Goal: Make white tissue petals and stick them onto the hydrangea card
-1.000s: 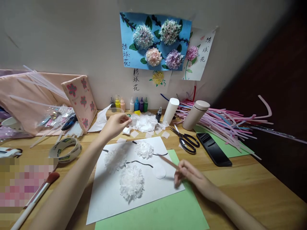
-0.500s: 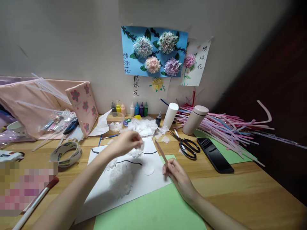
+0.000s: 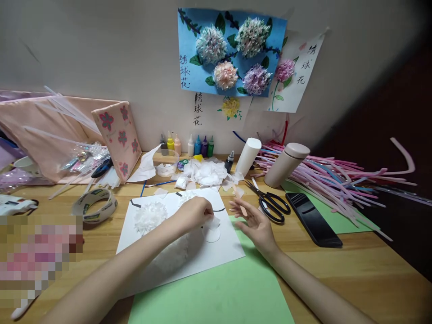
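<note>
My left hand (image 3: pixel 197 212) is closed in a pinch on a small piece of white tissue paper (image 3: pixel 213 221), above a pale circle (image 3: pixel 212 235) on the white sheet (image 3: pixel 227 252). Fluffy white paper flowers sit on that sheet: one flower (image 3: pixel 150 216) at the left, another (image 3: pixel 177 256) partly covered by my left forearm, and a third behind the hand. Short black lines are drawn there too. At the sheet's right edge, my right hand (image 3: pixel 254 225) has a thin, light brown stick (image 3: pixel 243 209) between its loosely curled fingers; the stick is blurred.
Beyond the sheet lies a heap of white tissue pieces (image 3: pixel 205 173) with small paint bottles (image 3: pixel 197 146) behind. Black scissors (image 3: pixel 272 204), a phone (image 3: pixel 313 220), a flask (image 3: pixel 286 164) and pipe cleaners (image 3: pixel 337 180) are at right. A tape roll (image 3: pixel 94 207) lies left.
My left hand has moved right and nearer, from a flower to the pale circle. The right hand's fingers have loosened around the stick. The view has tilted down slightly.
</note>
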`<state>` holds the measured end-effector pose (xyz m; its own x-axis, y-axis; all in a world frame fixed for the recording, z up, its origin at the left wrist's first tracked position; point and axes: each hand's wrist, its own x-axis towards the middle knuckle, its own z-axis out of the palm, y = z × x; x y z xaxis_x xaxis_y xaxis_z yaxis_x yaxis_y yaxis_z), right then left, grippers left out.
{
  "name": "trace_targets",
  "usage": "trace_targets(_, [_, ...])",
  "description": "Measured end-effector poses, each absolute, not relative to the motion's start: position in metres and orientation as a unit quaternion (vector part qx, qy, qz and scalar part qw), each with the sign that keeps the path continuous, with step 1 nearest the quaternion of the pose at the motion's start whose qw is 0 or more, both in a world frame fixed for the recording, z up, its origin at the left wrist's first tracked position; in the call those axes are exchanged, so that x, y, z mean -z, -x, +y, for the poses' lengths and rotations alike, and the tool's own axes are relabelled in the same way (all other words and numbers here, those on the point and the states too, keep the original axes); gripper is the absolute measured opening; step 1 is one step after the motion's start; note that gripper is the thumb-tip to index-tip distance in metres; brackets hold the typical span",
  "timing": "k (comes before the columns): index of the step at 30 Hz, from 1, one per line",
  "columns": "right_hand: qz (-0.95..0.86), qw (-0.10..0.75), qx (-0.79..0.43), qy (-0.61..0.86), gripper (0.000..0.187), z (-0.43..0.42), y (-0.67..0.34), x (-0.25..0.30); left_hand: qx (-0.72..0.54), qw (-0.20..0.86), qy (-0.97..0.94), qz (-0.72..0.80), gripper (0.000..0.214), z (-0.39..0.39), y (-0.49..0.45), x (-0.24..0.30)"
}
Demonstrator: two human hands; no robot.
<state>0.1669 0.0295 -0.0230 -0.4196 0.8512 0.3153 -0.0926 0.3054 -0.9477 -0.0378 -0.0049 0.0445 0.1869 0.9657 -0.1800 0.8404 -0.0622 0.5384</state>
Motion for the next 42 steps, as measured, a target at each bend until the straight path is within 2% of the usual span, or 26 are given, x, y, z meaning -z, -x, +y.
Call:
trace_targets(1, [-0.680, 0.458, -0.497, 0.284, 0.039, 0.026, -0.168, 0.023, -0.116, 0.265, -0.721, 0.629, 0.022, -0.005, 0.038, -0.044])
trace_targets(3, [-0.700, 0.476, -0.446, 0.289, 0.022, 0.018, -0.170, 0.023, -0.124, 0.256, -0.722, 0.631, 0.021, -0.004, 0.038, -0.045])
trace_targets(5, [-0.697, 0.523, -0.397, 0.288, 0.011, 0.012, -0.172, 0.022, -0.136, 0.294, -0.716, 0.619, 0.020, -0.004, 0.039, -0.049])
trace_targets(8, [-0.666, 0.604, -0.350, 0.262, 0.017, 0.007, -0.174, 0.023, -0.148, 0.421, -0.685, 0.576, 0.017, -0.002, 0.040, -0.053])
trace_targets(10, [-0.664, 0.620, -0.345, 0.236, 0.022, 0.006, -0.176, 0.024, -0.147, 0.442, -0.672, 0.575, 0.016, -0.002, 0.040, -0.052])
trace_targets(15, [-0.718, 0.556, -0.377, 0.181, 0.023, 0.003, -0.180, 0.028, -0.116, 0.288, -0.699, 0.644, 0.016, -0.001, 0.039, -0.037])
trace_targets(19, [-0.750, 0.497, -0.394, 0.186, 0.020, 0.003, -0.179, 0.031, -0.093, 0.228, -0.721, 0.648, 0.020, 0.000, 0.038, -0.028])
trace_targets(34, [-0.759, 0.414, -0.409, 0.292, 0.017, 0.004, -0.176, 0.033, -0.086, 0.232, -0.733, 0.633, 0.023, 0.000, 0.038, -0.028])
trace_targets(42, [-0.830, 0.390, -0.300, 0.261, 0.015, 0.014, -0.168, 0.009, -0.084, 0.238, -0.736, 0.628, 0.021, 0.000, 0.038, -0.031])
